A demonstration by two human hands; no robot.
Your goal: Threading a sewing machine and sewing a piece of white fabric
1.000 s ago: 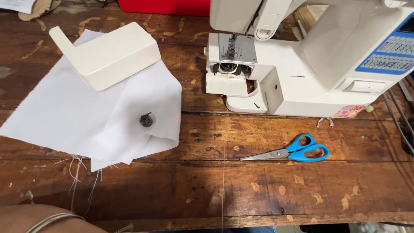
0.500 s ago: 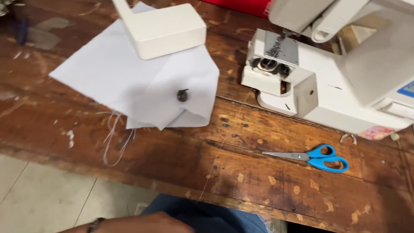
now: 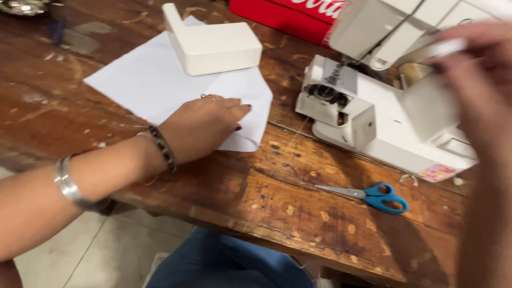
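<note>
Your left hand [image 3: 200,128] lies palm down on the white rectangular sheet of fabric [image 3: 154,80], fingers together and curled lightly over its lower right corner, near the front of the scratched brown wooden table [image 3: 277,197]. Whether anything sits under the palm cannot be told. A cream plastic box-shaped cover [image 3: 213,45] with one raised end rests on the far part of the fabric; its inside is not visible. Behind it a red box [image 3: 277,18] stands at the back, its contents hidden.

Your right hand [image 3: 480,69] is raised and blurred against the upper arm of the white sewing machine [image 3: 384,117]; its grip cannot be told. A pair of blue-handled steel scissors [image 3: 368,194] lies closed on the table in front of the machine, well apart from both hands.

Half a second ago neither hand was over the table, and a small dark round piece lay bare on the fabric where your left hand now rests. The cover, the fabric and the scissors lie as before.
</note>
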